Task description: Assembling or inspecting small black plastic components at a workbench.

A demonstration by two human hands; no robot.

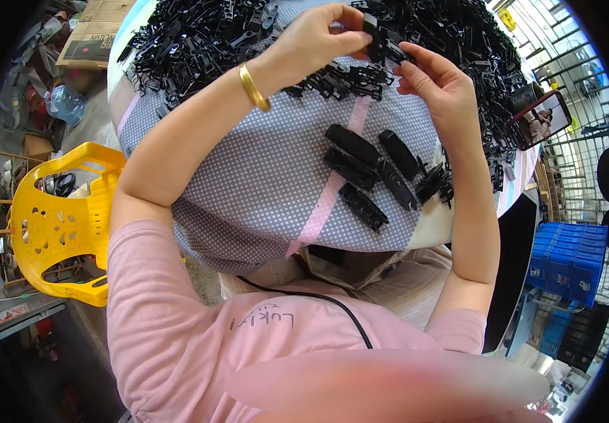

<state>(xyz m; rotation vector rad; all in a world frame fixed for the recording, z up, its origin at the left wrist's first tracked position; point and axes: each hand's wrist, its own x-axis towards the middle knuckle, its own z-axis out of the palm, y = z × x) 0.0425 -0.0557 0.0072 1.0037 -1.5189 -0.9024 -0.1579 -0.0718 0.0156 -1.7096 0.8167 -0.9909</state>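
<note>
Hands [382, 56] both pinched black plastic clip [383, 44] over desk [262, 176]; best kept pcs aligned, pressed evenly w/ fingertips.

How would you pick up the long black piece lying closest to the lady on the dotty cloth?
Best guess: pinch the long black piece across its narrow width, near the middle, coming from above. It lies flat on the dotted cloth with bare cloth along both long sides, so fingers should fit there; its ends point toward neighbouring pieces.

Head-worn fisheye, steeply down, close
</note>
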